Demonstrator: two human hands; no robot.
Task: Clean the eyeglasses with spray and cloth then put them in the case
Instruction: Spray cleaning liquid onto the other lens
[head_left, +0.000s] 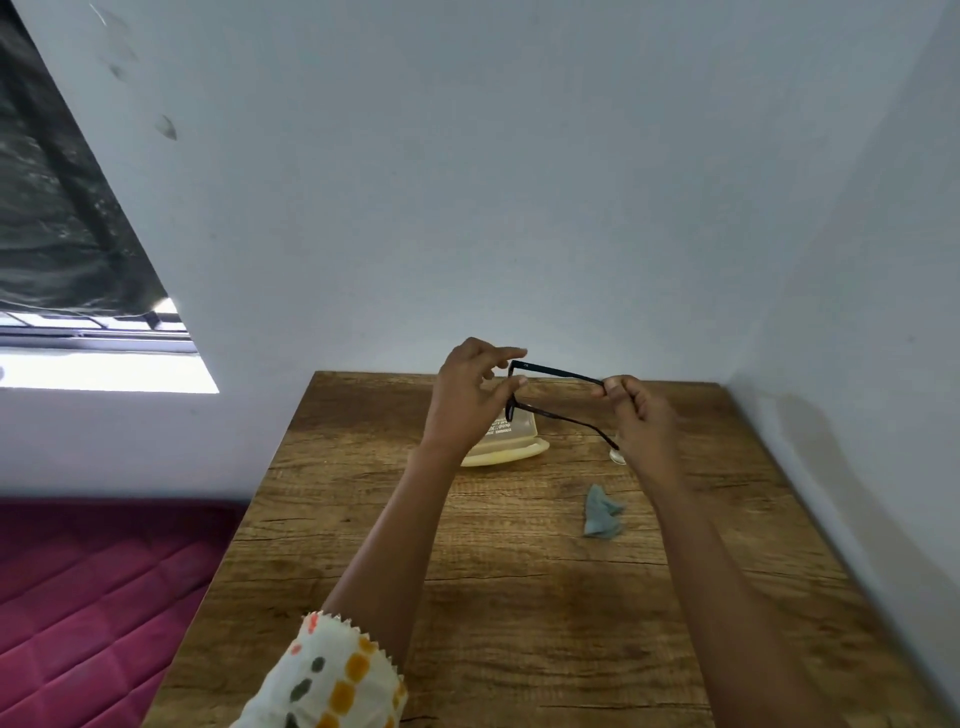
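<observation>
Above the worktop, left hand pinches eyeglasses front, right hand pinches temple, likely folding for the case.

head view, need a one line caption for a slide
Both hands, left hand and right hand, hold eyeglasses over a wooden table; cloth and case below.

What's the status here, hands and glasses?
Left hand grip on the eyeglasses front, right hand grip on the temple tips. Glasses held open above the case. Cloth lies on the table. Nothing in the way.
</observation>
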